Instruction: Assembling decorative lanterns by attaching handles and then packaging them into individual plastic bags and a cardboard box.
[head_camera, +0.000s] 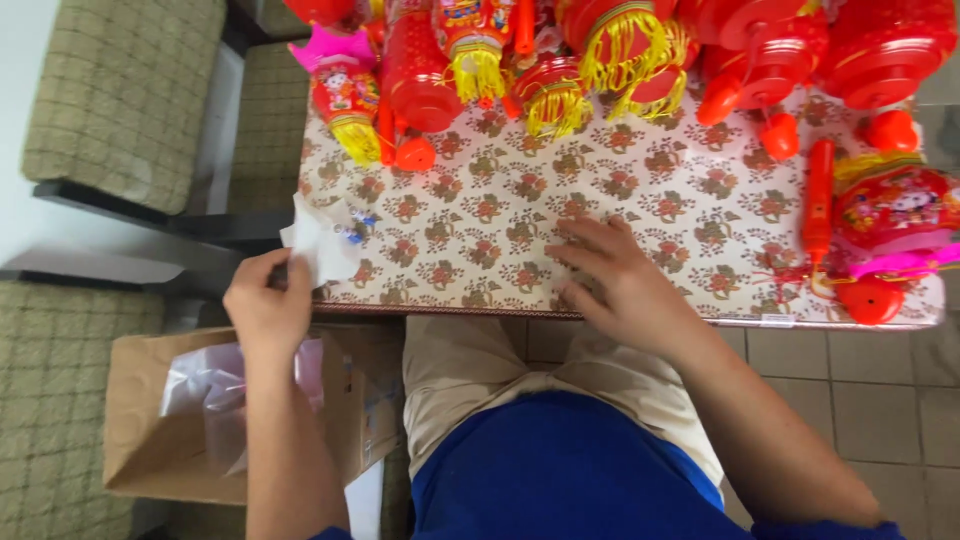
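Left hand (268, 305) pinching a crumpled clear wrapper (320, 240) at the tabletop (480, 240) corner; right hand (610, 280) flat on the patterned cloth.

The wrapper sits just above the left hand's fingertips, half over the tabletop's edge, above an open cardboard box (150, 440) (more plastic inside). A firm pinch should keep the flimsy film from slipping; the right hand's spread fingers rest near the front edge. Red lanterns (640, 50) crowd the far side.

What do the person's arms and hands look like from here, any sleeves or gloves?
Both hands, left and right, are bare: no gloves, rings or watch visible. The forearms are bare too. Dark blue sleeves show only at the bottom edge, near the elbows.
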